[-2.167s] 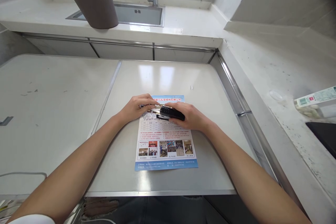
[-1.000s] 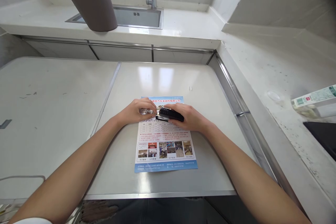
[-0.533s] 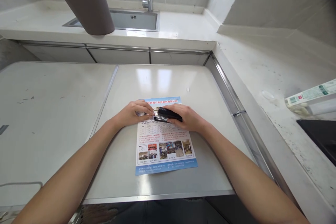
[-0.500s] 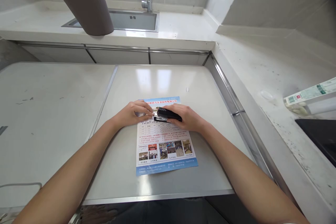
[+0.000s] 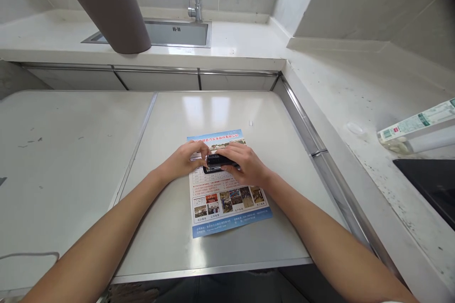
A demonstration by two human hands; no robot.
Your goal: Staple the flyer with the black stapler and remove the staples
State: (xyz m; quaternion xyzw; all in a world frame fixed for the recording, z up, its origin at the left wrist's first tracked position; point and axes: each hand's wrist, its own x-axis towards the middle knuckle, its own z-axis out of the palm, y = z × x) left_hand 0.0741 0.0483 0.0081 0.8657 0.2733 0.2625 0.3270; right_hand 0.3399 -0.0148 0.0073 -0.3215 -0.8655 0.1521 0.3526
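Note:
A black stapler lies over a printed flyer, its front end pointing left. Its rear part is wrapped by my right hand, thumb on the near side and fingers across the top. At the front end, the thumb and fingertips of my left hand close around the stapler's nose. Whether anything small is between those fingertips is hidden. The flyer, with a blue border, red heading and several photos along its lower part, rests flat beneath both hands.
A small pale piece lies beyond the flyer on the white table. A sink with a tap is at the back, partly behind a brown pipe. A box sits on the right counter.
My left fingertips have closed in on the stapler's front end, and the stapler has shifted slightly nearer me. The flyer has turned and slid a little; the camera view has tilted up.

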